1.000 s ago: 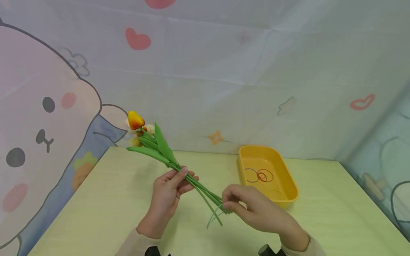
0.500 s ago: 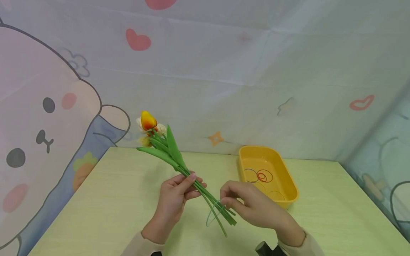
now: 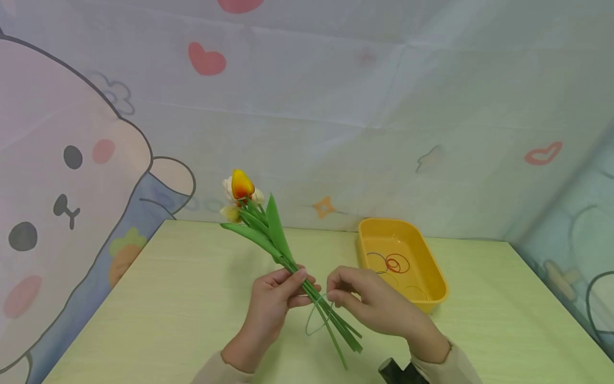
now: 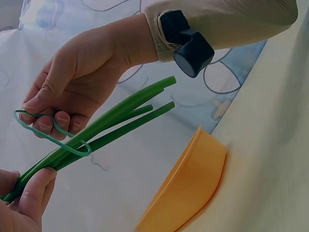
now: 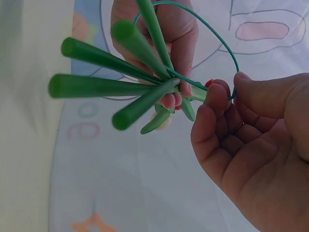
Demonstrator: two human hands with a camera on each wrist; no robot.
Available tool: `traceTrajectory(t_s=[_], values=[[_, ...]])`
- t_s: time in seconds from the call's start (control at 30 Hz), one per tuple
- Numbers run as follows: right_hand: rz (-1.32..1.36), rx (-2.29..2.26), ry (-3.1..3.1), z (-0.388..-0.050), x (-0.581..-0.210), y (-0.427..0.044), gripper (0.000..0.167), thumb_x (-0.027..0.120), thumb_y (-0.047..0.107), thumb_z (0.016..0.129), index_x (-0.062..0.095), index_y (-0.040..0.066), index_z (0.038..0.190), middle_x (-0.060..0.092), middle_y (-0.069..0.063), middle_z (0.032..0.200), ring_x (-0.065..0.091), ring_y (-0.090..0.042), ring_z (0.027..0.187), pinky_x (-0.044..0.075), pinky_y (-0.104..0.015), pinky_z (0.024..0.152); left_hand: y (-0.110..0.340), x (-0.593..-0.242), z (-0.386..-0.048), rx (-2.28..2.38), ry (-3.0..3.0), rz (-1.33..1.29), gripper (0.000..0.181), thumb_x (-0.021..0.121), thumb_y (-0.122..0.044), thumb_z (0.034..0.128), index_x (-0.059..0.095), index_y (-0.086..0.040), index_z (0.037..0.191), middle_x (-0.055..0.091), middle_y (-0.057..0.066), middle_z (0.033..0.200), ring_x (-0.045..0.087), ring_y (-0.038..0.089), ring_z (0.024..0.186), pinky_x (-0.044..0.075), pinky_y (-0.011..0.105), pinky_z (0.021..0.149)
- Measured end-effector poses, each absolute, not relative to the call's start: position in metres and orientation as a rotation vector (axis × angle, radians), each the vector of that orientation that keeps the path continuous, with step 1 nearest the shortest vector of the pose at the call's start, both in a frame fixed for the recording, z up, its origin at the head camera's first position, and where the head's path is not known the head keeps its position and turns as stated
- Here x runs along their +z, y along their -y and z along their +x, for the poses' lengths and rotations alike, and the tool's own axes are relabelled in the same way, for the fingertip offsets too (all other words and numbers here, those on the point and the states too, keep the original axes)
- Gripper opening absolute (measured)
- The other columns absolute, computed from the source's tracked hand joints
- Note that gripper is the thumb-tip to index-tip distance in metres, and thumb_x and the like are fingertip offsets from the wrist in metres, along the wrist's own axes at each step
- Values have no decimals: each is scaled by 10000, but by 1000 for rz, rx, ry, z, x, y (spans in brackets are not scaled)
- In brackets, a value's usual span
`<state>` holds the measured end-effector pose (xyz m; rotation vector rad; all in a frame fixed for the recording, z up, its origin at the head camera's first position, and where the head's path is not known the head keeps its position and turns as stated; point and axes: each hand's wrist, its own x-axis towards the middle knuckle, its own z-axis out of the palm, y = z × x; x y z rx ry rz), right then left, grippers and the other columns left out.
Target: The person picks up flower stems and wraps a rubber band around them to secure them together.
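Note:
A bunch of artificial tulips (image 3: 243,184), with orange-yellow and whitish heads and green leaves, slants across the middle of the head view. My left hand (image 3: 278,298) grips the green stems (image 3: 339,321) between thumb and fingers, heads to the upper left, cut ends fanning to the lower right. My right hand (image 3: 371,304) pinches a thin green rubber band (image 3: 313,333) between thumb and fingertip beside the stems. In the left wrist view the band (image 4: 43,134) hangs in a loose loop about stems; whether it circles all of them I cannot tell. Several stem ends (image 5: 124,34) face the right wrist camera.
A yellow tray (image 3: 429,261) with several coloured rubber bands (image 3: 394,263) stands behind and to the right of my right hand. The pale table (image 3: 158,320) meets a printed cloth backdrop (image 3: 307,106) at its back edge.
My left hand and the tulips have moved right and slightly down, so the stem ends pass farther through the band. My right hand has shifted slightly left and up, still pinching the rubber band.

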<state>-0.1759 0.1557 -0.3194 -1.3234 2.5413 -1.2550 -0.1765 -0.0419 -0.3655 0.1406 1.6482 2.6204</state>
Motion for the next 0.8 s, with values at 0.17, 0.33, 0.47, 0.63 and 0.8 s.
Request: traceTrajectory(t_s=[0.17,0.33,0.47,0.63,0.8], values=[[-1288,-1258,-2542,-178,-320,-154,86,563,170,979,572,98,933,610,17,891,565,-74,795,531,-245,729,38,-368,-175,2608,-1654,142,99,633,-32,921,659,63,926,705,34,759,717,154,735,604,266,680],[-1272,-1277,-2523,-179,-320,-153,80,567,147,979,576,83,932,598,23,871,555,-81,769,521,-242,711,35,-371,-174,2587,-1658,150,93,633,-30,920,661,59,908,706,35,757,714,140,730,604,267,683],[-1255,-1302,-2504,-181,-320,-153,92,573,144,974,574,63,930,600,5,860,561,-121,751,514,-242,695,33,-373,-174,2558,-1687,150,102,632,-28,917,656,70,931,709,27,764,713,135,731,600,241,665],[-1240,-1331,-2489,-183,-320,-154,67,572,130,972,575,68,946,629,-44,856,579,-111,755,533,-253,693,32,-374,-174,2532,-1708,161,155,648,-45,910,649,99,967,708,21,766,723,169,748,602,254,674],[-1237,-1356,-2488,-185,-319,-157,65,576,131,969,571,73,941,623,-35,814,583,-93,743,540,-264,670,33,-376,-173,2518,-1706,201,191,653,-67,915,654,112,980,699,40,768,726,201,771,607,283,688]])
